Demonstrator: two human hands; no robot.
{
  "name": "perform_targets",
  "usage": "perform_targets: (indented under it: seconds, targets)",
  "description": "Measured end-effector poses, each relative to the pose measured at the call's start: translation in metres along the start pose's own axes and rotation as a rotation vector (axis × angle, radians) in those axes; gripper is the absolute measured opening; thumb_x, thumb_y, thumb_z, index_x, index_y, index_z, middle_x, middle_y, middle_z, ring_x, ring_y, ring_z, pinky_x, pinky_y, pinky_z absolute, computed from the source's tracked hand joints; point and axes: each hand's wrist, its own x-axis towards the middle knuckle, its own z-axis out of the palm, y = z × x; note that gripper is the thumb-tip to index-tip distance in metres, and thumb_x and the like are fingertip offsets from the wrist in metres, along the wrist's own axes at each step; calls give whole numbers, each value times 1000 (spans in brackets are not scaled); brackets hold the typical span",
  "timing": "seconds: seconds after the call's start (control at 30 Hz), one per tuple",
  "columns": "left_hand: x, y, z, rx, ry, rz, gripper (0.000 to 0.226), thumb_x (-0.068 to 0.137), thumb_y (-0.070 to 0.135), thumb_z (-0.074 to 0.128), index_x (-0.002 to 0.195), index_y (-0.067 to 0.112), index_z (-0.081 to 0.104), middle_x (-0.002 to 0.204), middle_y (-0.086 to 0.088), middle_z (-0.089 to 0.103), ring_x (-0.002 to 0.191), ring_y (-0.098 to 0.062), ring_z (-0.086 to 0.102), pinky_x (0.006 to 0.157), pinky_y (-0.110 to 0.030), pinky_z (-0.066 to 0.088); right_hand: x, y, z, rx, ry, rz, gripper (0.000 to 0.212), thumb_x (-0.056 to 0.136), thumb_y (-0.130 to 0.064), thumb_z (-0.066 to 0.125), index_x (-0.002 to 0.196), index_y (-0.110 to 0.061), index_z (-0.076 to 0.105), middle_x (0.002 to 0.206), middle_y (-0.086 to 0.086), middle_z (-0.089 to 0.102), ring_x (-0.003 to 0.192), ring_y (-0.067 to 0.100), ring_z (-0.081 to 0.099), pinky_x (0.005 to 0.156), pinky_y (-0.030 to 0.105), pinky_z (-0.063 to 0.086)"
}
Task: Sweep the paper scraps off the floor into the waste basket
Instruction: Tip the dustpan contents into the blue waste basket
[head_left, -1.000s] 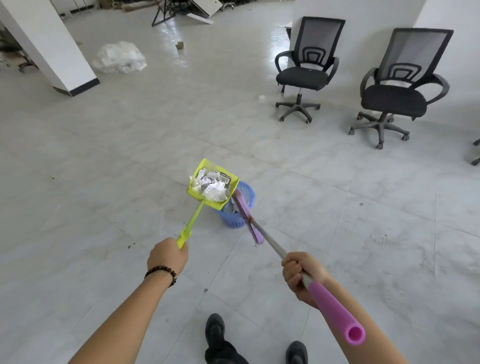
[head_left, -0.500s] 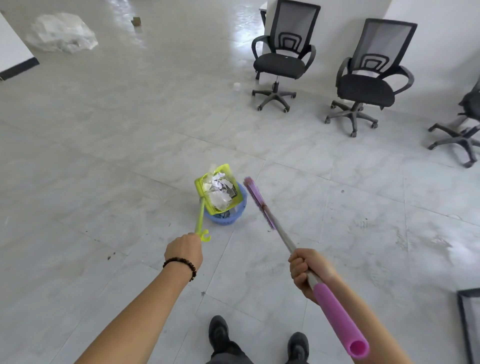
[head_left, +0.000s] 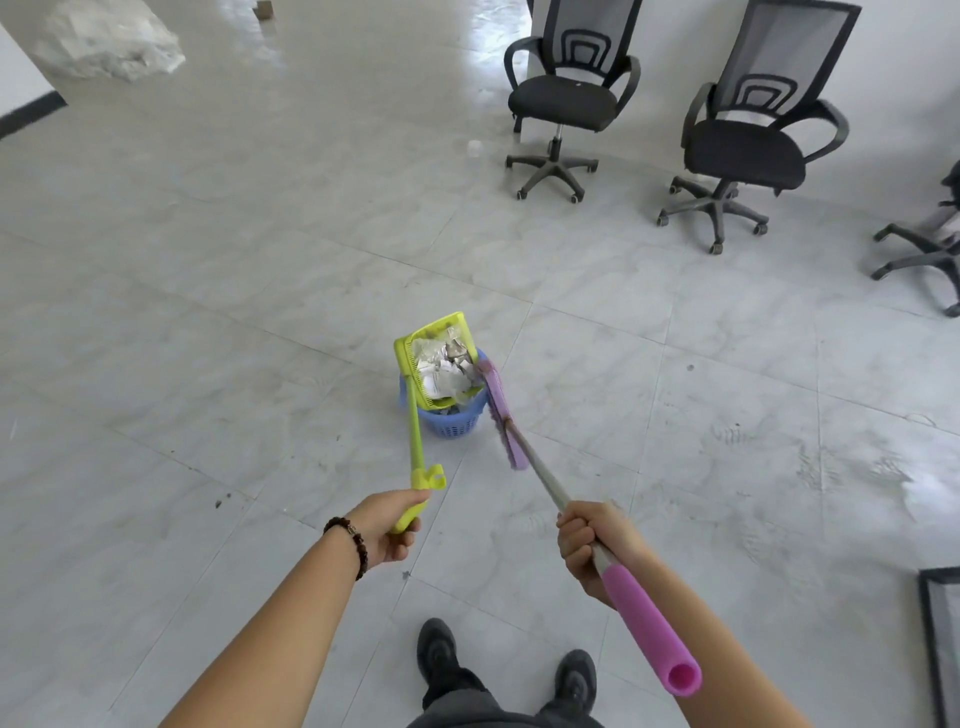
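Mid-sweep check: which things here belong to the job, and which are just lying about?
Job: green dustpan, paper scraps in it, blue waste basket, purple broom, left hand, right hand.
Lying about: left office chair, right office chair, white plastic heap, dark frame.

A glossy floor of large pale grey marbled tiles is spread across the room, and daylight is reflected on it at the far end. A black mesh-backed swivel chair on a wheeled star base is set against a plain white wall, with a second black chair of the same kind beside it. A crumpled heap of white plastic sheeting is seen at far left.
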Motion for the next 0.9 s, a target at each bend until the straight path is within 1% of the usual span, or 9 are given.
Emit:
perform_targets:
  seconds: [0.07, 0.13, 0.2, 0.27, 0.33, 0.4, 0.57, 0.73, 0.9]
  targets:
    - [7, 5, 2, -51, -76, -49, 15, 91, 28, 63, 88, 15, 55, 61, -4, 57, 43, -11, 48, 38, -17, 37, 4, -2, -6, 70, -54, 37, 27, 87, -3, 46, 69, -22, 39, 46, -11, 32, 29, 2, 31, 26, 14, 28]
    - [15, 11, 6, -124, -148, -76, 9, 91, 19, 58, 96, 12, 58, 72, -6, 64, 48, -12, 54, 39, -18, 41, 7, -4, -10, 112, -77, 56, 25, 87, -3, 47, 72, -22, 40, 47, -11, 31, 29, 3, 32, 25, 15, 28]
    - [24, 17, 13, -243, -196, -91, 12, 91, 16, 53, 102, 14, 58, 80, -8, 64, 47, -12, 53, 39, -18, 43, 8, -4, -14, 133, -72, 53, 24, 87, -3, 45, 73, -22, 40, 46, -10, 31, 28, 3, 31, 24, 15, 27]
    - [31, 23, 20, -273, -240, -82, 8, 94, 22, 55, 102, 21, 56, 72, -3, 60, 42, -9, 47, 36, -16, 39, 8, -3, -16, 145, -46, 41, 24, 88, -3, 44, 74, -21, 41, 46, -10, 31, 28, 3, 31, 24, 15, 27]
    - [34, 27, 28, -196, -254, -50, 6, 95, 25, 59, 94, 23, 54, 62, 3, 54, 38, -7, 42, 34, -15, 34, 9, -4, -17, 147, -21, 34, 24, 89, -3, 43, 73, -21, 40, 46, -9, 31, 27, 3, 31, 24, 15, 27]
    - [35, 30, 32, -123, -219, -16, 10, 95, 18, 59, 90, 19, 51, 59, 4, 51, 36, -6, 40, 33, -14, 31, 11, -5, -15, 139, 4, 33, 27, 88, -2, 44, 69, -20, 38, 45, -9, 31, 27, 4, 31, 25, 14, 27]
    - [27, 38, 25, -67, -169, 12, 7, 95, 13, 57, 93, 15, 51, 59, 2, 50, 35, -6, 38, 32, -14, 30, 32, 2, -6, 101, 64, 80, 37, 88, -2, 44, 55, -17, 36, 41, -6, 35, 26, 6, 33, 26, 14, 30]
    - [11, 40, 20, 4, -160, 51, 5, 95, 12, 57, 96, 15, 53, 60, 0, 48, 37, -8, 36, 33, -14, 28, 58, 2, -12, 130, 113, 106, 32, 92, -2, 40, 62, -12, 40, 38, -1, 39, 25, 10, 37, 26, 15, 35]
    - [6, 25, 18, 315, -65, 61, 11, 93, 7, 51, 82, 8, 49, 63, -5, 49, 37, -13, 41, 38, -17, 32, 58, 1, -11, 136, 128, 117, 29, 95, -2, 40, 68, -9, 45, 39, 2, 40, 24, 11, 39, 26, 15, 36]
